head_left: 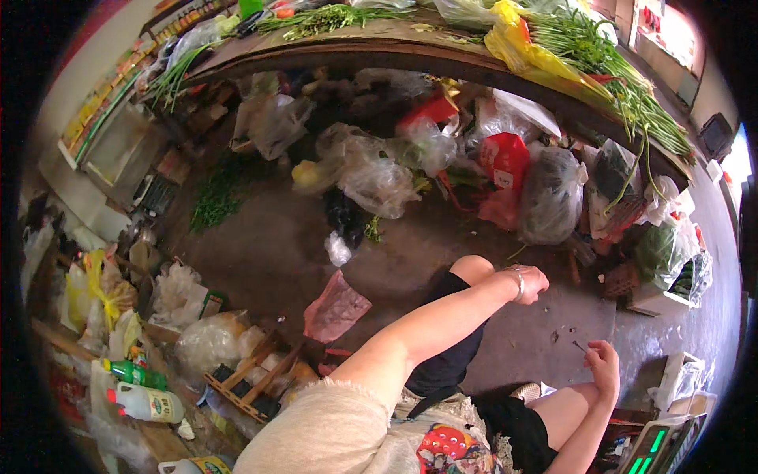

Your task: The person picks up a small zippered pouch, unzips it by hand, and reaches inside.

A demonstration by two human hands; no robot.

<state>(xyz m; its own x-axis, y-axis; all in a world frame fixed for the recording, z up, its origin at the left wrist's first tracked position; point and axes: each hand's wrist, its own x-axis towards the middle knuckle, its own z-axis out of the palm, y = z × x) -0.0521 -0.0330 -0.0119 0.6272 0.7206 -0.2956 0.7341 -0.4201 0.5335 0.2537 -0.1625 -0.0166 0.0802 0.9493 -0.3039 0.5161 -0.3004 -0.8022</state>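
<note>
Dark, worn floor (268, 237) spreads beneath a wooden counter (371, 33), which carries bunches of long-stemmed green vegetables (580, 51) and a yellow plastic bag (509, 39). Under and before the counter sit crowded bags: a bright red bag (504, 162), a bulging translucent bag (551, 197) just right of it, and a black plastic bag (341, 217) farther left. Loose leafy greens (217, 197) lie on the floor at the left, and a pink plastic bag (337, 306) lies flat near the person's left arm.

That arm reaches across the left thigh, its left hand (534, 284) out past the bare knee, with a bangle (519, 283) at the wrist. Its fingers are curled; whether they grip anything, I cannot tell. Near the right knee, the right hand (604, 366) is raised with its fingers bent, and a small dark slender piece (580, 346) is pinched at the fingertips, pointing out to the left. Low at the left edge stand a green bottle (138, 373) and a white jug (151, 403); a lit green display (649, 450) glows at lower right
</note>
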